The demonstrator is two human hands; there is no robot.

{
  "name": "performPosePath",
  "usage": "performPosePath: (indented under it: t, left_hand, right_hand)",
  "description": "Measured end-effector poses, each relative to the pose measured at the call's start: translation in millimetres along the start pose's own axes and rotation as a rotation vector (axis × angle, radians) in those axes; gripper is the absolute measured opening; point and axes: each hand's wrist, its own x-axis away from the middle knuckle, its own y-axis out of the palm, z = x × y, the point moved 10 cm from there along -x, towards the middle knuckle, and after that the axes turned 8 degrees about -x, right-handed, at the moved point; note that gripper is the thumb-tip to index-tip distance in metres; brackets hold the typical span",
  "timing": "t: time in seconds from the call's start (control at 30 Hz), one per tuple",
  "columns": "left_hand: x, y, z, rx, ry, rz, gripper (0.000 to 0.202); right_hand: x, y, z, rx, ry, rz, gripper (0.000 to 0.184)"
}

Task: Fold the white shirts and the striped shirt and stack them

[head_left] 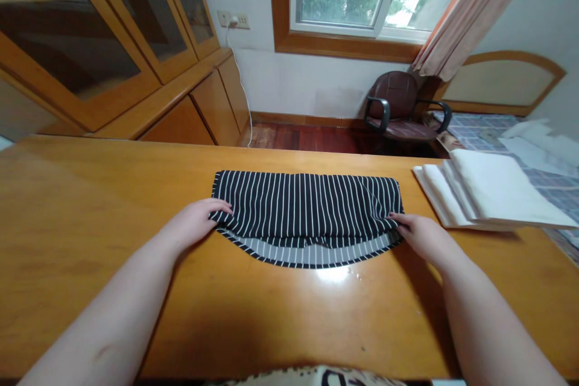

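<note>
See striped cloth (307,205) between both sets of fingertips, folded over, with its curved edge bowing out nearer than the fingers. Gripped at one end by the left hand (199,220), at the other by the right hand (423,238). Best to keep both grips level, pull evenly, and smooth wrinkles beside the fingers against the table (253,319). Beyond the right fingers, note a white stack (493,187).

We see a black cloth (307,205) with thin white stripes, its exposed underside (284,253) grey with white stripes. Our bench (253,319) is a warm orange-brown. The stack (493,184) at its far right corner is plain white. Beyond the far edge we have a maroon chair (398,96), a pink curtain (484,6) and bedding (474,124) in blue-grey checks.
</note>
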Motion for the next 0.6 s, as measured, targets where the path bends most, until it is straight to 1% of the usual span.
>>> performPosePath:
  t: [0.03, 0.1, 0.13, 0.17, 0.2, 0.23, 0.3, 0.33, 0.37, 0.4, 0.47, 0.53, 0.6]
  left_hand:
    - [2, -9.2, -5, 0.021, -0.041, 0.073, 0.038]
    - [12, -33.0, -16, 0.103, -0.11, 0.263, 0.036]
    - [19, -42.4, -22, 0.152, -0.126, 0.335, 0.035]
    - [24, -47.3, -27, 0.197, -0.132, 0.364, 0.033]
    - [27, -46.4, -31, 0.231, -0.128, 0.335, 0.032]
    - [27, -40.0, -32, 0.252, -0.108, 0.253, 0.031]
    - [25, -18.3, -26, 0.253, -0.025, 0.022, 0.026]
    - [24, -7.9, -20, 0.236, 0.024, -0.078, 0.024]
    - [23, -0.2, -15, 0.212, 0.067, -0.146, 0.022]
    - [22, 4.5, -10, 0.188, 0.096, -0.184, 0.022]
    - [19, 3.8, -5, 0.141, 0.085, -0.18, 0.024]
    - [19, -6.6, -7, 0.1, 0.007, -0.136, 0.027]
    - [24, -21.8, -9, 0.088, -0.056, -0.092, 0.029]
  right_hand:
    - [1, -12, 1, -0.016, 0.022, 0.069, 0.039]
    - [7, -38, 6, -0.06, 0.053, 0.21, 0.04]
    - [10, -45, 9, -0.083, 0.049, 0.239, 0.039]
    - [12, -46, 10, -0.108, 0.035, 0.221, 0.037]
    - [13, -41, 12, -0.136, 0.015, 0.153, 0.036]
    - [13, -30, 12, -0.169, -0.003, 0.059, 0.034]
    - [14, -6, 13, -0.238, -0.028, -0.124, 0.031]
    - [13, 3, 13, -0.259, -0.029, -0.18, 0.03]
    - [12, 9, 13, -0.265, -0.024, -0.207, 0.03]
    - [11, 12, 13, -0.257, -0.014, -0.214, 0.03]
    - [10, 8, 12, -0.214, 0.014, -0.182, 0.032]
    - [13, -11, 11, -0.178, 0.024, -0.085, 0.033]
    - [20, -33, 9, -0.186, 0.001, 0.024, 0.034]
